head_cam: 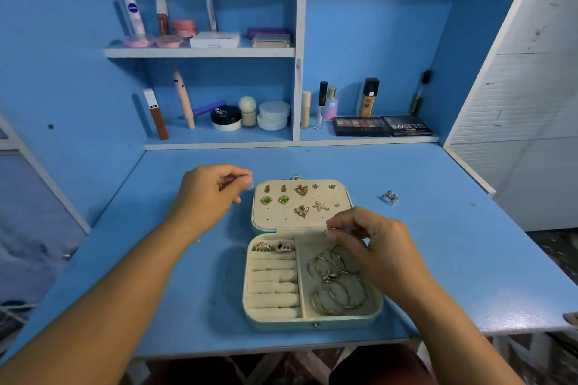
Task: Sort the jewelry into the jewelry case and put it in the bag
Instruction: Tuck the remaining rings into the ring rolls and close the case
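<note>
The case [281,322] lies open on the blue surface [187,291], near its front edge. The lid is folded flat away from the person and the base is nearer to them.

The left hand [209,194] hovers just left of the lid's far corner. Its fingers [240,180] are curled, thumb against forefinger, pinching a shiny bit [250,186] too small to identify. The right hand [381,247] is over the back right of the base, by the hinge. Its fingers [344,225] are closed in a pinch on a thin wire piece [328,231], held above the right compartment.

Earrings [283,199] are pinned in rows on the lid's pad: two green stones, small gold studs, butterfly shapes, a starfish and hearts. In the base, two rings [285,246] sit in the rearmost roll on the left, and the rolls in front of them are bare. The right compartment holds a tangle of thin metal hoops [337,281].

A silver-green loose piece [391,197] lies on the surface to the right of the lid, well apart from the case.

Behind the surface, shelves [200,52] carry cosmetics, including tubes, jars, compacts and bottles. On the lower right shelf lies a dark palette [361,126].
</note>
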The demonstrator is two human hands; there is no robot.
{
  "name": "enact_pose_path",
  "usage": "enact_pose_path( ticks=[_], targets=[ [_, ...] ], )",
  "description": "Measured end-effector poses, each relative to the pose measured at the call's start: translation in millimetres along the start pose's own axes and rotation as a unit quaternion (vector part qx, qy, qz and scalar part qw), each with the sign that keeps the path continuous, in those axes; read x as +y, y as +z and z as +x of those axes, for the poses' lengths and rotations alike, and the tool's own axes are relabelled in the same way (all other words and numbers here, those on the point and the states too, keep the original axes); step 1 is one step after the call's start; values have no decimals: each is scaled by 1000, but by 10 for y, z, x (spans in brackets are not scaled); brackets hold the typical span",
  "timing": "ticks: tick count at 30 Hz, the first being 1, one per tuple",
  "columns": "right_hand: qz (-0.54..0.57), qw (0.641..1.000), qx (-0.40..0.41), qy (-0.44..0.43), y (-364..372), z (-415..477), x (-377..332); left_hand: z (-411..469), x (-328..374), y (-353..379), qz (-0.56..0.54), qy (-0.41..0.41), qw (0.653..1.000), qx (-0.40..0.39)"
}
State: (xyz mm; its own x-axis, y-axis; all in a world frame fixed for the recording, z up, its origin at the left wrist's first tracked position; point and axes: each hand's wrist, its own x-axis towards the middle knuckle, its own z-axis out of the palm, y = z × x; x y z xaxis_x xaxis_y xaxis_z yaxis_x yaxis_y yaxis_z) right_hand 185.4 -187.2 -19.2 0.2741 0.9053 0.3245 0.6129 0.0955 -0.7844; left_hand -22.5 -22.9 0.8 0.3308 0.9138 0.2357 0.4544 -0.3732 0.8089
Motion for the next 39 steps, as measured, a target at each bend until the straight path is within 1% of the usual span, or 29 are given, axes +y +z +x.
enact_pose_path(
  ticks=[3,5,7,9,13,15,20,26,30,32,34,36,37,39],
  targets=[
    [-11,1000,-2,-15,11,-32,-44,-447,164,-119,-48,17,998,-24],
    [-13,1000,0,-18,27,-49,-79,-702,200,-138,-39,35,998,-32],
    [-12,1000,3,-20,46,-63,-110,-874,193,-117,-4,70,997,-32],
    [-8,1000,5,-21,65,-78,-141,-961,153,-91,37,134,990,-16],
    [-10,1000,7,-25,92,-125,-171,-983,33,-35,100,252,963,-5],
    [-8,1000,7,-22,101,-149,-165,-975,-2,-3,126,280,952,-7],
    [-4,1000,7,-16,97,-175,-142,-955,17,7,170,306,936,-36],
    [7,1000,-1,-9,104,-179,-113,-901,13,-93,183,280,933,-133],
    [3,1000,-3,-9,104,-180,-120,-915,-18,-139,215,279,922,-160],
    [-3,1000,-9,-12,96,-181,-150,-929,-48,-153,217,271,925,-152],
    [-8,1000,-18,-18,90,-181,-194,-958,-93,-158,168,237,948,-127],
    [-14,999,-34,-32,97,-174,-254,-976,-144,-133,136,191,968,-85],
    [-21,998,-46,-41,110,-167,-281,-977,-186,-107,146,163,973,-68],
    [-43,995,-74,-58,154,-147,-324,-970,-276,-43,210,97,971,-61]
  ],
)
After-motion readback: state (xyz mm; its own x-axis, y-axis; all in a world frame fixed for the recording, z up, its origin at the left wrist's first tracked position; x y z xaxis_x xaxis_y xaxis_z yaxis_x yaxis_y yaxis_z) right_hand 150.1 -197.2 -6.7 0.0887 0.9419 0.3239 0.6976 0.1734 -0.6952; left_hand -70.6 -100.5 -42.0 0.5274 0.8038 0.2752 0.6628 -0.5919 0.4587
